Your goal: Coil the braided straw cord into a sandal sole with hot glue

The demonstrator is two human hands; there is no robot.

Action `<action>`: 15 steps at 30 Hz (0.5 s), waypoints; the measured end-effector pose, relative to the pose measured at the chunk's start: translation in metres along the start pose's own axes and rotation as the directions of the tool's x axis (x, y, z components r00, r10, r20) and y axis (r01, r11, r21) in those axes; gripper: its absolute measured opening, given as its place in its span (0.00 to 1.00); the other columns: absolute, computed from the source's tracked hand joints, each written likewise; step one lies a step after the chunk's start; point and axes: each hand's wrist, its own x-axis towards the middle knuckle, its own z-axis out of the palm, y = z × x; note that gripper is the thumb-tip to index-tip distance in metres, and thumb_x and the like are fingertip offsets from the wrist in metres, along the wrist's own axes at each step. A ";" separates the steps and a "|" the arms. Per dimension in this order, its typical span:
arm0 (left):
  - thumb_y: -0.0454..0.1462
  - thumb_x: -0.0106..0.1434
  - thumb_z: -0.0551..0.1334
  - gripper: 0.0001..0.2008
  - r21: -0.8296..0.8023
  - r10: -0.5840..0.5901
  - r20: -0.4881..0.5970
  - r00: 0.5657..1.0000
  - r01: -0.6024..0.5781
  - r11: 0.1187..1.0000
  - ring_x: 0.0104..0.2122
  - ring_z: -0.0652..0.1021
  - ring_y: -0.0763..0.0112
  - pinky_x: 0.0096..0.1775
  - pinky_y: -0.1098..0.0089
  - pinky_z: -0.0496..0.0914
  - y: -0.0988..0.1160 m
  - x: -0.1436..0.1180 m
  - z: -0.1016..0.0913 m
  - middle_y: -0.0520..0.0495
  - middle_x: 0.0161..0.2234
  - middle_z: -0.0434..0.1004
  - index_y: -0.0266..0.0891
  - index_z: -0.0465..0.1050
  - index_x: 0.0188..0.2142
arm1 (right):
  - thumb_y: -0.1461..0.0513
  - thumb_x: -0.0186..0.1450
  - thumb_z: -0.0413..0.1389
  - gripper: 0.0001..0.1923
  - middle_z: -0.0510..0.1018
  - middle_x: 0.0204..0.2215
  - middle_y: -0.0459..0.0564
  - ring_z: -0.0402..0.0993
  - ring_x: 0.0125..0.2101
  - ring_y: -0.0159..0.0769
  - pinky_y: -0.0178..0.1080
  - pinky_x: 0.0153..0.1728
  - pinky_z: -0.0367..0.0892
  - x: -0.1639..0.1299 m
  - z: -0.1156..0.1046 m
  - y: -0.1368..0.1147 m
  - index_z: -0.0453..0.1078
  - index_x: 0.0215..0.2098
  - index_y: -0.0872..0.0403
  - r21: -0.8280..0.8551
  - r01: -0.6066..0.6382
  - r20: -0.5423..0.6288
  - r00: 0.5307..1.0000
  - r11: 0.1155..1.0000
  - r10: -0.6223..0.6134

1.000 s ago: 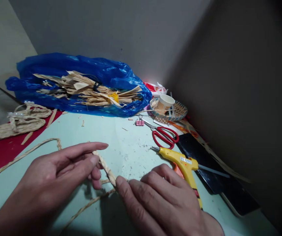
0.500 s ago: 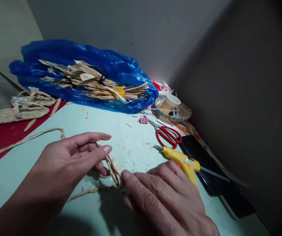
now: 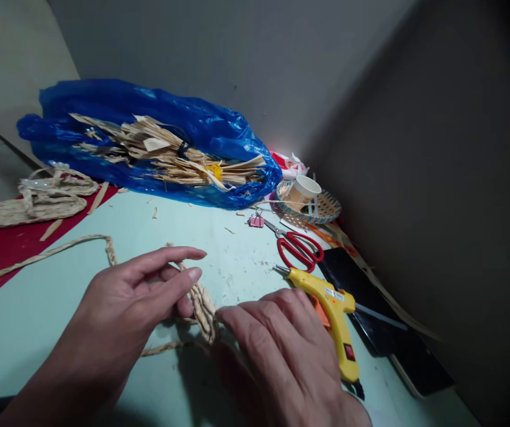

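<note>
I saw one blue bag [image 3: 219, 139] lying at the back of the table [image 3: 37, 308], one bundle of husk strips [image 3: 170, 157] on it. One pair of straw sandals [image 3: 37, 198] lay far left. My two hands met at one braid [image 3: 204, 305] in front: my left hand [image 3: 126, 305] pinched it between thumb and fingers, my right hand [image 3: 277, 350] pressed it down with curled fingertips. Just beside my right lay one glue gun [image 3: 332, 308], one pair of scissors [image 3: 297, 246], one cup [image 3: 302, 191], one pink clip [image 3: 255, 221].

Left hand [image 3: 126, 302] (fingers extended); right hand [image 3: 281, 344] palm-down
</note>
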 end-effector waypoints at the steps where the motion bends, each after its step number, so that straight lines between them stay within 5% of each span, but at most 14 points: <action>1: 0.48 0.54 0.73 0.19 0.007 0.000 0.002 1.000 0.000 1.000 0.24 0.74 0.77 0.28 0.82 0.69 -0.002 0.002 -0.001 0.58 0.19 0.76 0.50 0.83 0.46 | 0.70 0.70 0.57 0.09 0.80 0.33 0.47 0.69 0.32 0.39 0.45 0.36 0.62 0.000 0.000 0.000 0.74 0.48 0.59 0.003 0.004 0.002 1.000 1.000 -0.004; 15: 0.53 0.55 0.71 0.13 0.157 0.149 0.050 0.988 -0.155 0.975 0.25 0.82 0.66 0.27 0.75 0.78 -0.016 0.012 -0.008 0.53 0.20 0.82 0.49 0.84 0.32 | 0.71 0.66 0.61 0.14 0.80 0.37 0.49 0.71 0.34 0.41 0.46 0.40 0.65 -0.005 0.000 0.008 0.71 0.50 0.58 0.054 0.020 -0.029 0.999 0.998 -0.019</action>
